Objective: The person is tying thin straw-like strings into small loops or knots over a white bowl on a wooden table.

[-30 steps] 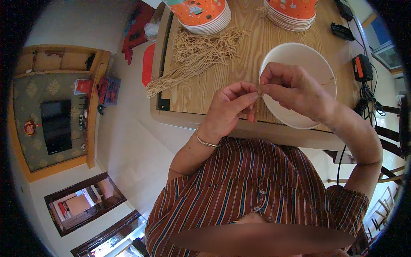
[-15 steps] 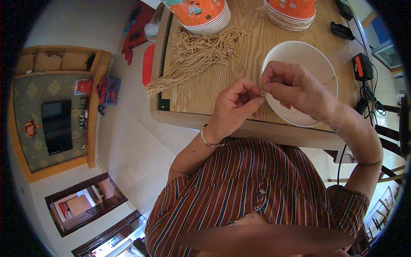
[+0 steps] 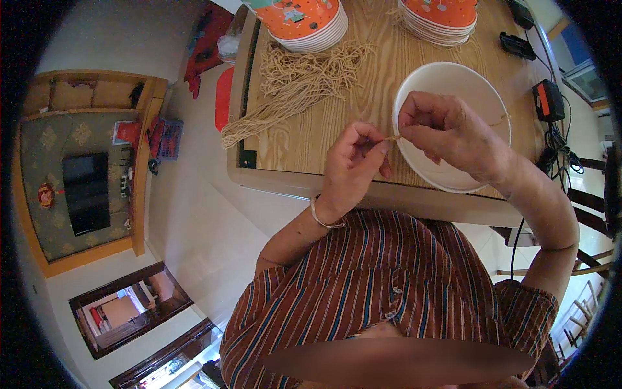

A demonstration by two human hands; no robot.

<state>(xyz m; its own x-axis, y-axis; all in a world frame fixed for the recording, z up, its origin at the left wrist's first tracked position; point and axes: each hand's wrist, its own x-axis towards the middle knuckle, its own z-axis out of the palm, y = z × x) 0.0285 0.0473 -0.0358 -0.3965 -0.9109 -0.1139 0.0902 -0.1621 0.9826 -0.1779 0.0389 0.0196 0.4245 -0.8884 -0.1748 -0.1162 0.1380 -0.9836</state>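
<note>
In the head view, the left hand (image 3: 353, 165) pinches the end of a thin tan twisted string (image 3: 392, 138) between thumb and forefinger, its other fingers curled loosely beneath. The right hand (image 3: 451, 133), back upward, pinches the same string with thumb and fingertips, so a short piece spans the small gap between the hands, just at the left rim of a wide round white bucket (image 3: 453, 78). The right hand lies over the bucket's mouth and hides part of its inside; a tan strand (image 3: 499, 121) shows at the bucket's right side, and whether it joins the pinched piece cannot be told. The bucket stands near the front edge of a wood-grained brown table (image 3: 366, 107). Left of it, a loose bundle of tan strings (image 3: 304, 84) spreads across the tabletop, curly at the far end and straighter toward the table's left corner. Just beyond the bundle is a nested stack of orange patterned buckets with white rims (image 3: 304, 26); a second, similar orange stack (image 3: 444, 16) stands farther right, beyond the white bucket, with tan strands about its rims.
</note>
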